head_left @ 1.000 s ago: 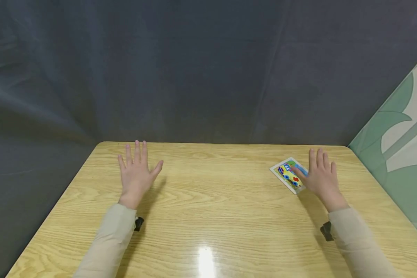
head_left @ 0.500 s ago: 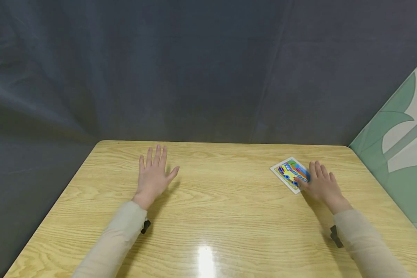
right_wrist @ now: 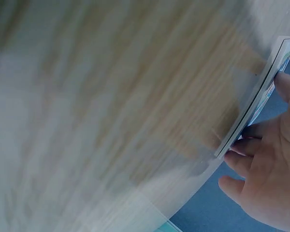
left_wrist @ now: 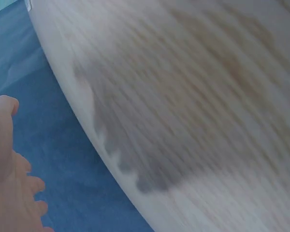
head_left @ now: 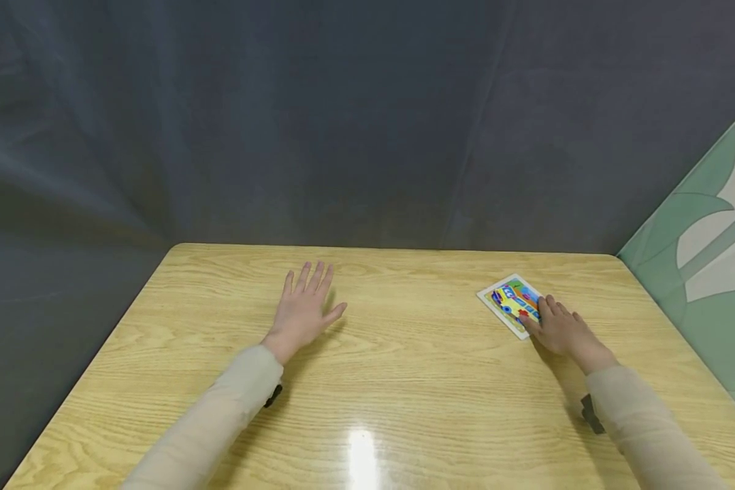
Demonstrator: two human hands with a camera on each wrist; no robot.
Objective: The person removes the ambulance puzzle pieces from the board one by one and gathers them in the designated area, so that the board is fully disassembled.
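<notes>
A thick, white-edged picture board (head_left: 510,305) with a cartoon yellow vehicle lies flat on the wooden table, towards its back right. My right hand (head_left: 565,332) is at the board's right corner, thumb and fingertips over or against its edge, covering that part of the picture. In the right wrist view, the board (right_wrist: 263,94) shows edge-on, with the thumb (right_wrist: 286,86) at its face and other fingertips near its lower end. My left hand (head_left: 300,313) is held above the table left of centre, fingers spread, holding nothing; its shadow falls on the wood in the left wrist view.
The wooden table (head_left: 367,367) has a dark cloth (head_left: 343,122) hanging behind it and at the left. A green and white patterned panel (head_left: 710,272) stands along the right side. Small black devices sit at both wrists.
My left hand has moved rightwards and slightly down in the head view, fingers still spread. The right hand has lowered to the board's corner. The board has hardly shifted.
</notes>
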